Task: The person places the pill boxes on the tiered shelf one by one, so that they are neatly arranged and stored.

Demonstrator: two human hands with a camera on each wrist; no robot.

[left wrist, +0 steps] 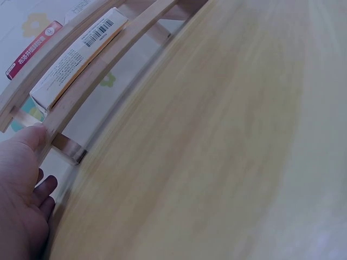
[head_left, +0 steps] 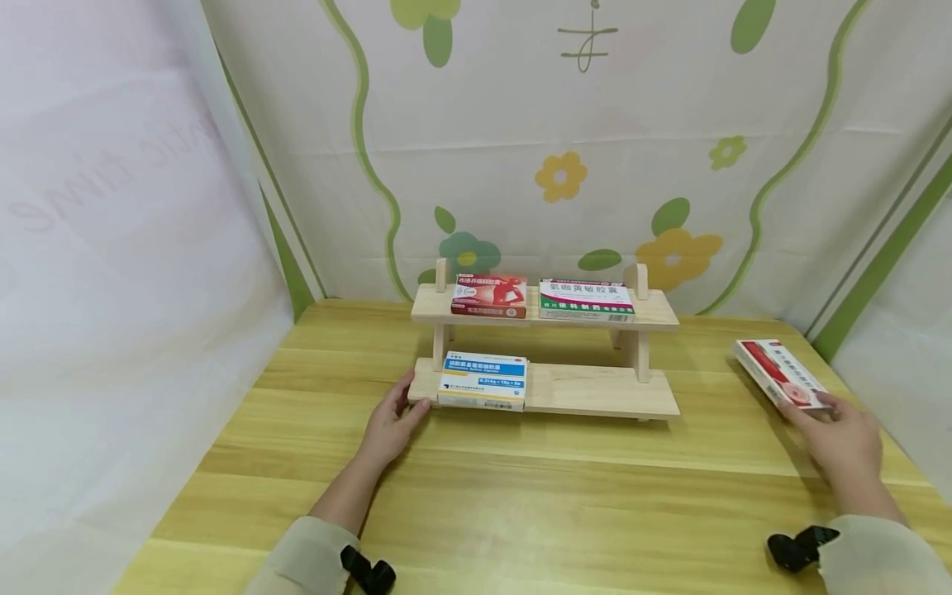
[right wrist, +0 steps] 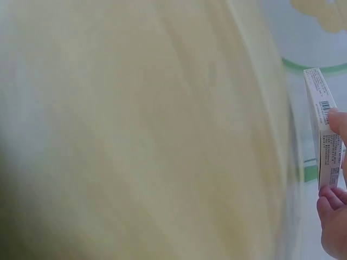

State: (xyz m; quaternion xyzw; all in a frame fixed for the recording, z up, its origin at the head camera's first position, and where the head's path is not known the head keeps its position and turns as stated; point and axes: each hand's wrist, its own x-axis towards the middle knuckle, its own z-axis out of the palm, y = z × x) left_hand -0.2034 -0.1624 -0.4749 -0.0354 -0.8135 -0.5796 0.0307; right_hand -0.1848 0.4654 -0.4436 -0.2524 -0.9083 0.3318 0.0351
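A small two-tier wooden shelf (head_left: 595, 388) stands on the table. My left hand (head_left: 390, 423) grips the left end of its lower board; in the left wrist view the thumb (left wrist: 33, 135) lies on the board's front edge. Beside that hand, a blue, white and yellow medicine box (head_left: 483, 382) leans on the lower tier. Out to the right, my right hand (head_left: 844, 438) holds a red-and-white medicine box (head_left: 781, 372) by its near end, tilted. In the right wrist view this box (right wrist: 320, 103) shows its printed white sides between thumb and fingers.
On the upper tier sit a red medicine box (head_left: 488, 296) and a white, green and red medicine box (head_left: 586, 300). A wood-grain table (head_left: 521, 496) carries the shelf. Printed fabric (head_left: 476, 107) hangs behind and at both sides.
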